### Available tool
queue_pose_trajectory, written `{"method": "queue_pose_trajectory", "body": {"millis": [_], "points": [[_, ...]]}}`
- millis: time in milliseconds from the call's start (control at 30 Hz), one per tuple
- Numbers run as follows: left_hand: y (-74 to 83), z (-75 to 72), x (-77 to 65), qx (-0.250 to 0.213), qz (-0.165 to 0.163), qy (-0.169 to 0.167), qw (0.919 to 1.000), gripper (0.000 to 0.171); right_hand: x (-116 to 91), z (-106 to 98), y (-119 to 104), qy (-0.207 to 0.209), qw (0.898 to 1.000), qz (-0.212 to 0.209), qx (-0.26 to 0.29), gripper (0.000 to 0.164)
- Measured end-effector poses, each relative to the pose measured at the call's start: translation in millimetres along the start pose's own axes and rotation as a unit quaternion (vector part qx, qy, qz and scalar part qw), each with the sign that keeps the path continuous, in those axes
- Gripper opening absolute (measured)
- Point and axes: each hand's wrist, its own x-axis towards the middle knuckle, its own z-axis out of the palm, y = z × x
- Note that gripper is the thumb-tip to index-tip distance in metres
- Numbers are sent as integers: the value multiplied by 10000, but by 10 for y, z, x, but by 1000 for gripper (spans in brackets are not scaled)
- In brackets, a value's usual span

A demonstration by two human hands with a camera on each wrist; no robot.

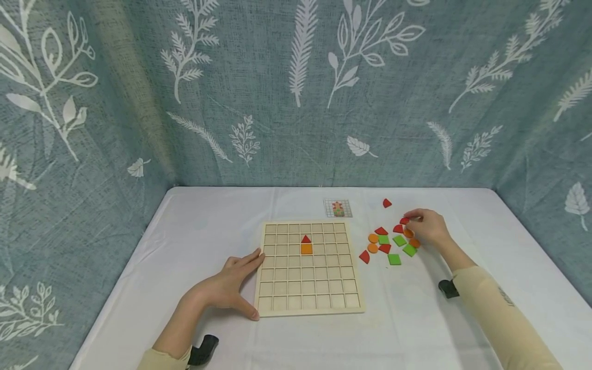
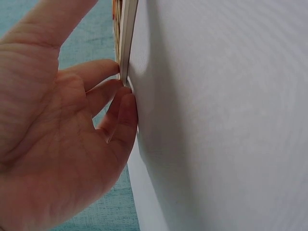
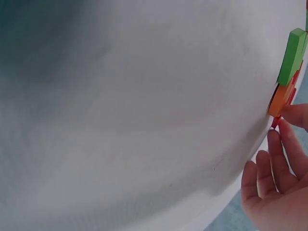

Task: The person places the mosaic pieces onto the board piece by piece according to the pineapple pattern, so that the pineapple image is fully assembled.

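A light wooden grid board [image 1: 305,311] lies flat on the table. In its upper part an orange square [image 1: 307,249] fills one cell, with a red triangle [image 1: 306,239] in the cell above. My left hand [image 1: 226,288] rests at the board's left side, thumb by the lower corner and fingertips touching the edge; the left wrist view shows the fingers at the board's edge [image 2: 126,43]. Beyond the loose pieces, my right hand [image 1: 427,226] pinches a red rounded wedge [image 1: 404,220] between thumb and fingers. Its red tip [image 3: 275,122] shows between the fingertips in the right wrist view.
Right of the board lie several loose pieces: green squares [image 1: 394,259], orange discs [image 1: 373,248] and red wedges [image 1: 364,256]. One red wedge [image 1: 387,203] sits farther back. A small pattern card [image 1: 329,207] lies behind the board. A patterned curtain [image 1: 277,144] encloses the white table [image 1: 213,221].
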Motion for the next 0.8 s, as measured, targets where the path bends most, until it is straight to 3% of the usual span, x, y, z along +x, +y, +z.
{"method": "queue_pose_trajectory", "body": {"millis": [200, 567, 800], "points": [[4, 7, 3, -9, -31, 13, 10000, 126, -29, -9, -12, 59, 9998, -101, -170, 35], [19, 5, -2, 8, -71, 27, 10000, 126, -67, -36, 23, 2, 9995, 160, -289, 40], [41, -8, -29, 6, -41, 1, 10000, 126, -47, -52, 49, -235, 9988, -369, -215, 46]]}}
